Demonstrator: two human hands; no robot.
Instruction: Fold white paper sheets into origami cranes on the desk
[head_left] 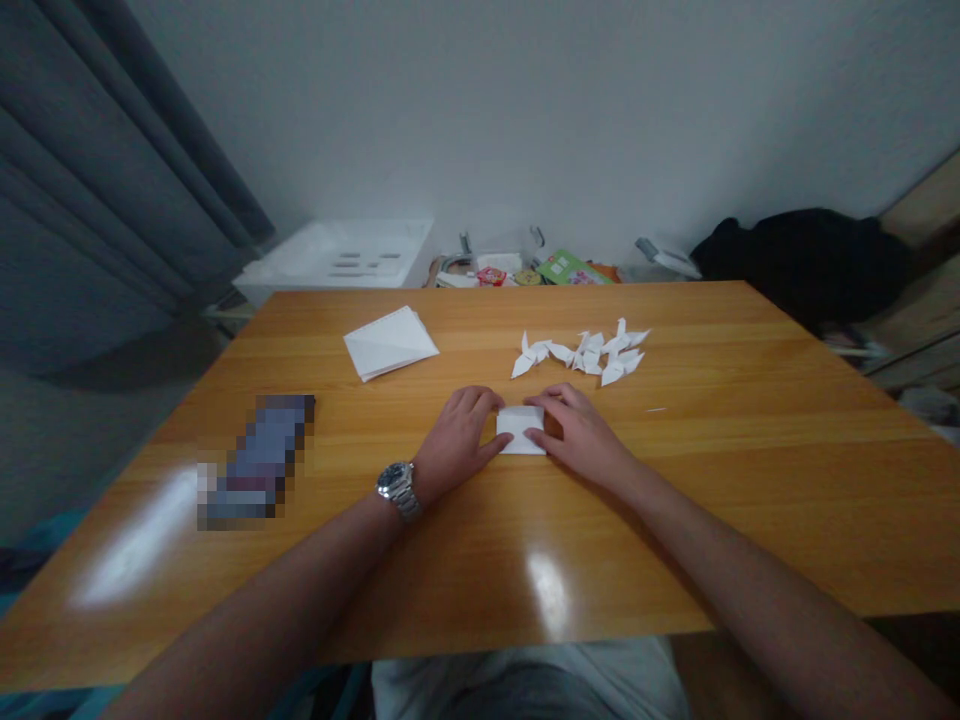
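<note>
A small folded piece of white paper (520, 428) lies on the wooden table between my two hands. My left hand (466, 436), with a metal wristwatch (397, 486) on its wrist, grips the paper's left side, its thumb on the near part and fingertips at the far corner. On the opposite side my right hand (577, 432) holds the paper the same way, thumb on top and index finger along the far edge. Just beyond the hands sits a cluster of several folded white paper cranes (589, 352).
A stack of white paper sheets (390, 343) lies at the back left of the table (750, 480). A blurred-out phone-like object (262, 455) is at the left. Behind the table are a white box (337, 255), a green packet (571, 268) and a black cloth (802, 255).
</note>
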